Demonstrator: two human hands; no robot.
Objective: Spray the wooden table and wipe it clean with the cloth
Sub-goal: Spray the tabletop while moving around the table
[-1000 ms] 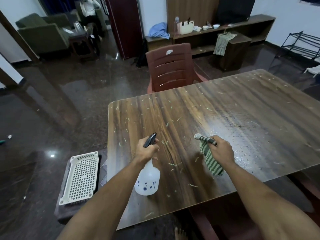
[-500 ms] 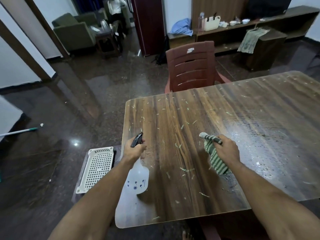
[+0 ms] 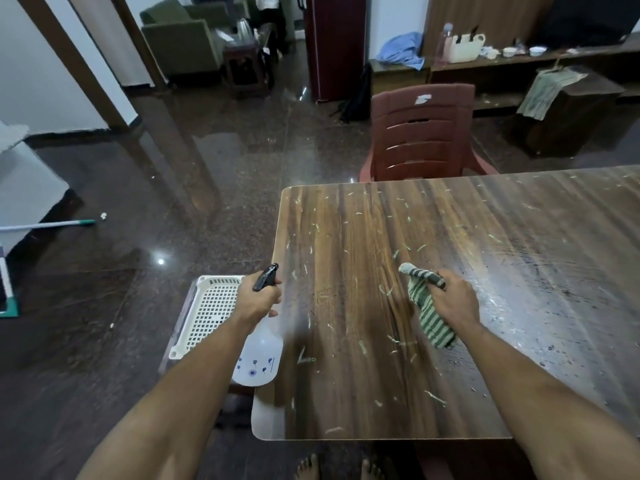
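Left hand [image 3: 258, 299]: fingers wrapped round spray bottle [image 3: 258, 358], at desk [image 3: 346, 393] left edge.
Right hand [image 3: 455, 301]: fingers clutching striped cloth [image 3: 427, 313], pressed on desk.
Desk: littered with pale scraps.

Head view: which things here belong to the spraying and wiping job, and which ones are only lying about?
For the job:
- spray bottle, held by the left hand
- striped cloth, held by the right hand
- table, strewn with bits

Lying about:
- white basket on a stool
- red chair
- mop handle on the floor
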